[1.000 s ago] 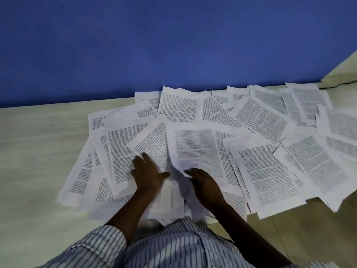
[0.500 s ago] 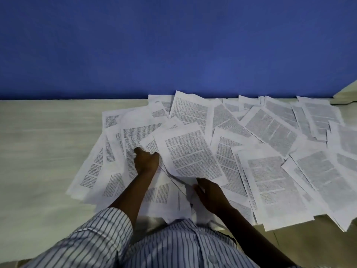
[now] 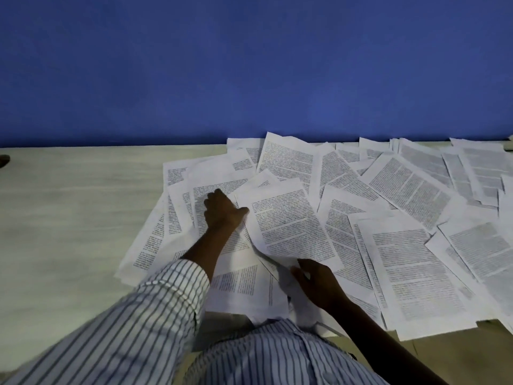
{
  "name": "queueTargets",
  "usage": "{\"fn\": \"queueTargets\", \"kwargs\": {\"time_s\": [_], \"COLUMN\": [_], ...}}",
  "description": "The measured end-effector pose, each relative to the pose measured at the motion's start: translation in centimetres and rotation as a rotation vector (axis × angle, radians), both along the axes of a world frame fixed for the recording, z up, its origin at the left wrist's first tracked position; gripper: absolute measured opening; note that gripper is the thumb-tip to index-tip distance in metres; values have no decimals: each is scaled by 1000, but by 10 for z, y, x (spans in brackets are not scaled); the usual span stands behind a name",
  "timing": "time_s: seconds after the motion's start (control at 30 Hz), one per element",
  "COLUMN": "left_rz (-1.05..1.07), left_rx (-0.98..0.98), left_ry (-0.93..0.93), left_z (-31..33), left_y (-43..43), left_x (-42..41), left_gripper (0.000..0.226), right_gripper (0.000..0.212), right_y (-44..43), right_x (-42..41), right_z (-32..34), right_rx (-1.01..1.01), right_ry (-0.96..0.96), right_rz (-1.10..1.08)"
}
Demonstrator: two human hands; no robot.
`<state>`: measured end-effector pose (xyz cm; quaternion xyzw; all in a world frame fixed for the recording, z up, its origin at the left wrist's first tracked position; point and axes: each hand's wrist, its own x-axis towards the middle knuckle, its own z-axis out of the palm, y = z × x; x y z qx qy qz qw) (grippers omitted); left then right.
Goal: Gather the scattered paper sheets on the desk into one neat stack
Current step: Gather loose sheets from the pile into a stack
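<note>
Several printed paper sheets (image 3: 410, 190) lie scattered and overlapping across the pale desk (image 3: 69, 218), from the middle to the right edge of view. One sheet of dense text (image 3: 286, 223) lies on top in the middle, tilted. My left hand (image 3: 222, 211) rests at this sheet's left edge, thumb against the edge, fingers curled over the papers beneath. My right hand (image 3: 316, 282) pinches the sheet's near corner, which is lifted a little off the pile.
A blue wall (image 3: 249, 65) rises directly behind the desk. The desk's left half is bare wood. A small dark object (image 3: 4, 161) sits at the far left edge. Papers overhang the desk's near edge by my striped shirt (image 3: 263, 357).
My left hand has moved forward and up from the near papers to the top sheet's left edge. My right hand took the sheet's near corner, and the sheet has turned slightly.
</note>
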<state>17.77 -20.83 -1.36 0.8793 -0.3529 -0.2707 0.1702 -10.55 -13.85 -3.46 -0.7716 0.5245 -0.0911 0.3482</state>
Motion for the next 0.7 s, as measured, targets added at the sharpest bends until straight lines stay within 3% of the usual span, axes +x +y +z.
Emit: {"fn": "queueTargets", "kwargs": {"time_s": [0.1, 0.27, 0.47, 0.7], "left_rz": [-130, -291, -358, -364], "left_rx": [140, 181, 295, 255], "left_ry": [-59, -138, -141, -180], "left_z": [-2, -11, -10, -18], "left_y": [-12, -24, -39, -33], "left_x": [14, 19, 24, 19], "left_gripper": [129, 125, 116, 100], "right_gripper": [50, 74, 38, 35], "right_y": [-2, 6, 7, 9], "right_x": [7, 7, 6, 6], "right_z": [8, 14, 4, 4], "right_rx": [86, 183, 153, 83], "right_ry": [10, -52, 18, 68], "right_rz": [-15, -106, -112, -73]}}
